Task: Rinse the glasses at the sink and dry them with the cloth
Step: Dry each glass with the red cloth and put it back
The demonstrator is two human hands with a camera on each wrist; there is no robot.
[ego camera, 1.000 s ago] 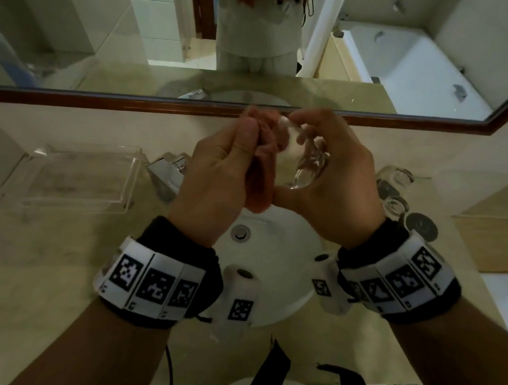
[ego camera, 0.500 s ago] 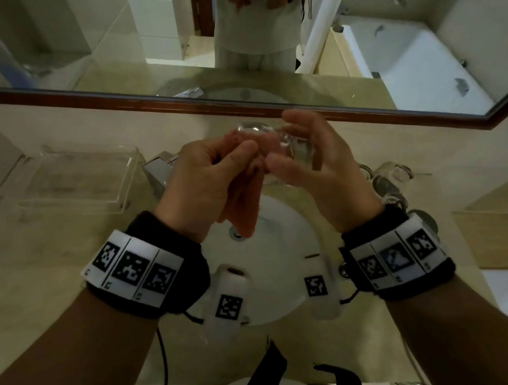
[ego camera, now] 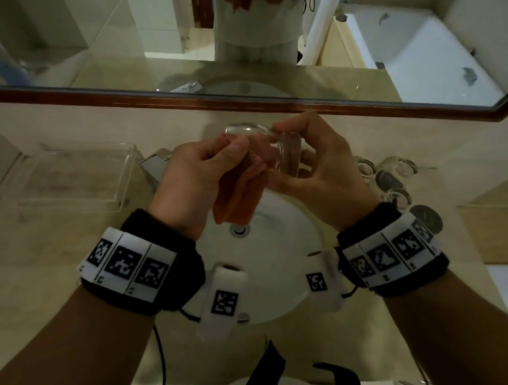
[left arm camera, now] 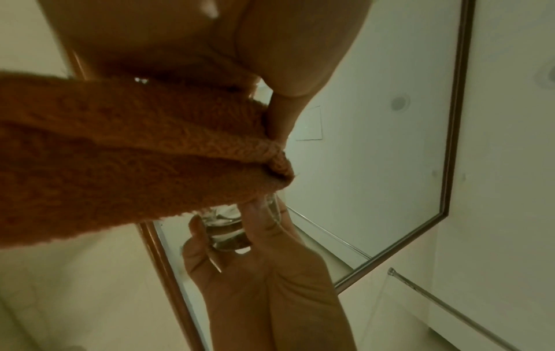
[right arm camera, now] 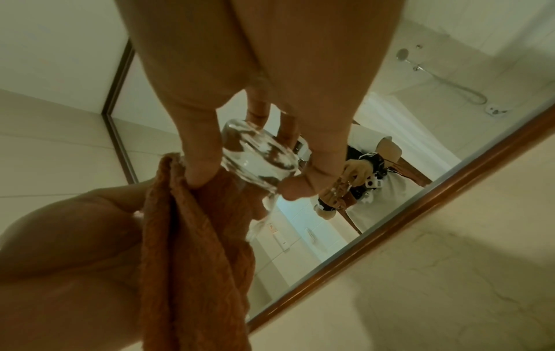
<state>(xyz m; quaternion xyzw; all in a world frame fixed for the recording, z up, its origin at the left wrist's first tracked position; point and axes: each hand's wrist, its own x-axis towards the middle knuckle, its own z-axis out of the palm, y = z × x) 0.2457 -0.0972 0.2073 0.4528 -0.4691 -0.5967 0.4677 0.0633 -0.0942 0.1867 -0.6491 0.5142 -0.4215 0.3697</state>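
Note:
Above the white sink (ego camera: 284,252) I hold a small clear glass (ego camera: 286,154) on its side. My right hand (ego camera: 312,167) grips its thick base, thumb and fingers curled round it (right arm camera: 258,156). My left hand (ego camera: 200,173) pinches an orange cloth (ego camera: 238,200) and pushes a bunched end of it into the mouth of the glass (left arm camera: 228,230). The rest of the cloth (right arm camera: 192,249) hangs below my left hand (left arm camera: 210,35). In the left wrist view the right hand (left arm camera: 264,280) shows from below, round the glass.
Several more clear glasses (ego camera: 392,177) stand on the counter right of the sink. A clear plastic tray (ego camera: 76,182) sits at the left. The tap (ego camera: 155,165) is behind my left hand. A wood-framed mirror (ego camera: 267,96) runs along the wall.
Both hands have risen slightly toward the mirror. The glass has turned in my right hand, and the cloth has shifted round its rim.

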